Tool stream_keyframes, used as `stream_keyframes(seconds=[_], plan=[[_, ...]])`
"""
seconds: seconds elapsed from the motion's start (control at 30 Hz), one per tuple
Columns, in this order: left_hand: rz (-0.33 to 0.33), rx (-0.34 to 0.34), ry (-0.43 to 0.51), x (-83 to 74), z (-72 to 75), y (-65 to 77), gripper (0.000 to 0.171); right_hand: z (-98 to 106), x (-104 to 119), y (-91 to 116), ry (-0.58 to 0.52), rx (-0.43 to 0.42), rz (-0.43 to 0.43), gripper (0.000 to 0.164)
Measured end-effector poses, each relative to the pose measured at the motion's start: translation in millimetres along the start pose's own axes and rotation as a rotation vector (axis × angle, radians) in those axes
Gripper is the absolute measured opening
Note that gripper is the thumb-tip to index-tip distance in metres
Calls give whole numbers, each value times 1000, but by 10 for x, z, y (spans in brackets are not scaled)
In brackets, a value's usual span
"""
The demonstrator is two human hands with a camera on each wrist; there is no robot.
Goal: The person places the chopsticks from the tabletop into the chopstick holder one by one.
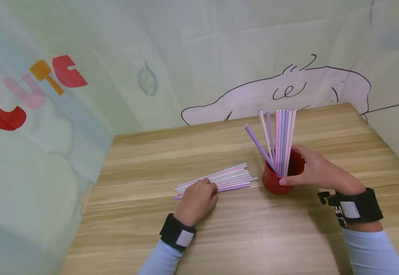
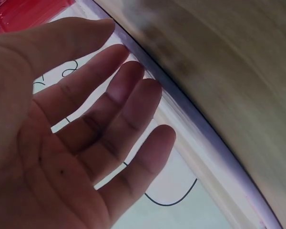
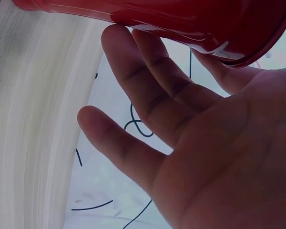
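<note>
Slim pastel sticks in purple, pink and silvery white lie in a flat bundle on the table; whether they are straws or pencils I cannot tell. My left hand rests over the bundle's near side. In the left wrist view its fingers are loosely bent, with tips at the purple stick along the edge. My right hand grips a red cup, thumb at the near rim and fingers round the far side. Several more sticks stand in the cup, some leaning left.
The wood-grain table reaches back to a printed cloth backdrop. Another cloth side with coloured letters rises on the left. Black bands with cameras sit on both wrists.
</note>
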State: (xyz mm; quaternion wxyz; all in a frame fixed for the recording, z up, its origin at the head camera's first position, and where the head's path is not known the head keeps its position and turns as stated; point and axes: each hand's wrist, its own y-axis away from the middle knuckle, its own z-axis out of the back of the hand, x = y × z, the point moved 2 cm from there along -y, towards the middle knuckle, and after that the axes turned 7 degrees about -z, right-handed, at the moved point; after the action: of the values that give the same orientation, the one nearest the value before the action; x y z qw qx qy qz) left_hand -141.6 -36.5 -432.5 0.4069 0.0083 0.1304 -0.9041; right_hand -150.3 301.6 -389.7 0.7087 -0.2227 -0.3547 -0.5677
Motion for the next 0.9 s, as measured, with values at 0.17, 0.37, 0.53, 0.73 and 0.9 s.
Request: stream_keyframes(seconds=[0.17, 0.37, 0.53, 0.73, 0.9], plan=[[-5, 21, -21, -28, -30, 2, 5, -3, 3, 3, 8, -1, -2, 85], [-64, 117, 50, -139, -64, -7, 8, -2, 10, 5, 5, -3, -3, 85], [-152, 224, 138, -293, -2, -35, 8, -3, 14, 5, 11, -8, 5, 84], [-251, 233, 286, -457, 171, -105, 3, 0, 15, 11, 2, -5, 6, 84], [-281, 86, 506, -522, 371, -211, 4, -1, 0, 5, 6, -9, 9, 85]])
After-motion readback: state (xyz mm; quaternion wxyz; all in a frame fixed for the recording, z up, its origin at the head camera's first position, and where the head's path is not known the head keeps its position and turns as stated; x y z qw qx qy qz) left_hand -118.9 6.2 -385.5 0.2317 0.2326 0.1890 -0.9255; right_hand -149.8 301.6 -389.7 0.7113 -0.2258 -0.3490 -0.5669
